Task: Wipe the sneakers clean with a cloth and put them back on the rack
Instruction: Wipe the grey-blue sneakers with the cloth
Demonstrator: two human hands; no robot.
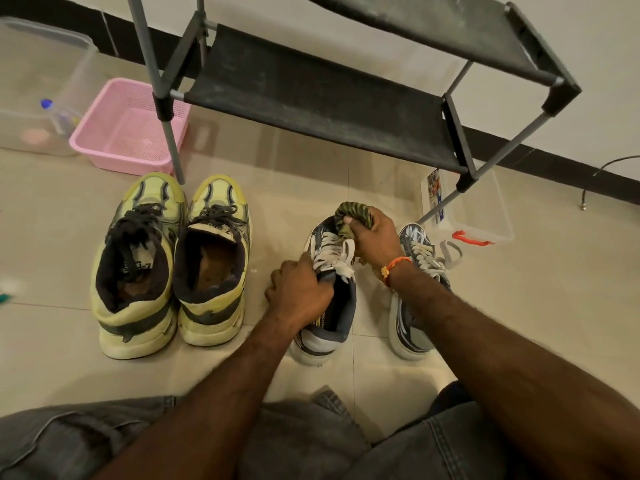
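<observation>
Gripping grey sneaker (332, 306) at its collar with my left hand (301, 292) | right hand (375, 237) clenched round green cloth (349, 216) on its toe | sneaker on floor, long axis toe-to-rack (311, 98), heel toward me

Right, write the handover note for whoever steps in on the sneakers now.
Left hand grips the grey sneaker at its collar, steadying it on the floor.
Right hand holds the cloth bunched on that sneaker's toe.
Its mate stands just right; the yellow pair stands left.
Rack shelves hold no shoes.
Done: nothing racked.
Left: finish wiping, then rack all four.
</observation>
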